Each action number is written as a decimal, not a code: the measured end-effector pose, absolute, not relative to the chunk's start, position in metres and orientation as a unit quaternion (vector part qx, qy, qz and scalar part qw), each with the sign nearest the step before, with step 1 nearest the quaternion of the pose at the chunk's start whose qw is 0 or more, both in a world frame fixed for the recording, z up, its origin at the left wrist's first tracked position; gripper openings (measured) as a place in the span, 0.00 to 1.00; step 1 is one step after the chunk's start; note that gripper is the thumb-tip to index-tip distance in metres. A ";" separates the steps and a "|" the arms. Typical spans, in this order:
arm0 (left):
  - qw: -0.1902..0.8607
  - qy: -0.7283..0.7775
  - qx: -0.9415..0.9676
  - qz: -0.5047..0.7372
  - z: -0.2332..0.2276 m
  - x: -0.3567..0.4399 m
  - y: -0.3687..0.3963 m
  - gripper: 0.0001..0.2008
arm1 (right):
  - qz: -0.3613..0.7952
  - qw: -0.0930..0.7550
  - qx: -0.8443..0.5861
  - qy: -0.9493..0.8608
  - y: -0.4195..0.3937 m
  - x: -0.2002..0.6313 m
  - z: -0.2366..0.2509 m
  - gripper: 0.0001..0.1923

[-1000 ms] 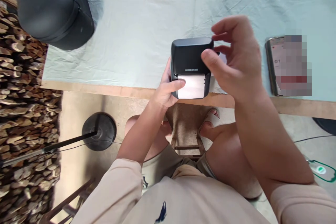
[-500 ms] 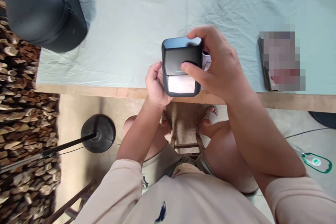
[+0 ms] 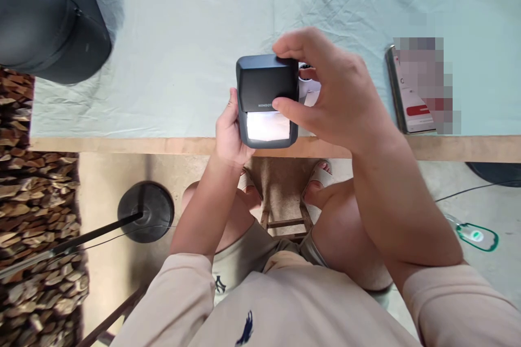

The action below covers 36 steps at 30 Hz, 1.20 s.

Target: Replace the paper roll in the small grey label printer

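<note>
A dark label printer (image 3: 266,84) marked NIIMBOT is held up near the table's front edge, its bright white lower window facing me. My left hand (image 3: 232,133) grips it from the left and below; most of those fingers are hidden behind it. On the right side, my right hand (image 3: 329,92) has its thumb on the front face by the lettering and its index finger on the top corner. Partly hidden between printer and right hand is a white object (image 3: 309,87) with a dark round part; its kind cannot be made out.
A large dark zipped case (image 3: 52,21) stands at the table's left. To the right lies a phone (image 3: 411,103), partly blurred out. The table (image 3: 171,54) has a wrinkled pale green cloth. Below are a round stand base (image 3: 145,211), stacked wood (image 3: 40,200) and a green-rimmed clear item (image 3: 478,237).
The whole view has shifted, so most things sit further left. My right thumb is a little off the lettering, which shows more now. Both hands still hold the label printer.
</note>
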<state>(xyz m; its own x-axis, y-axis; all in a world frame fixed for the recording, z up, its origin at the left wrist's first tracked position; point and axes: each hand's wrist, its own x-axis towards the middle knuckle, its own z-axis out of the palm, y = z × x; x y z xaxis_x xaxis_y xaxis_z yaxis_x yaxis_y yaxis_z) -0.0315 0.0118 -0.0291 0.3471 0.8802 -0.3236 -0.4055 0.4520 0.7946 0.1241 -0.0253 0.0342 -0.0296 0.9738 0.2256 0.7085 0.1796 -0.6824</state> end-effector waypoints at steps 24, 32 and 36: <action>0.808 0.316 0.335 0.366 -0.022 -0.027 0.006 0.21 | 0.070 0.268 -0.654 -0.704 -0.026 0.135 0.038 0.07; 0.799 0.329 0.358 0.354 -0.024 -0.029 0.004 0.22 | 0.001 0.213 -0.678 -0.704 -0.031 0.131 0.037 0.10; 0.800 0.330 0.343 0.365 -0.024 -0.028 0.004 0.20 | -0.018 0.178 -0.674 -0.717 -0.027 0.133 0.025 0.14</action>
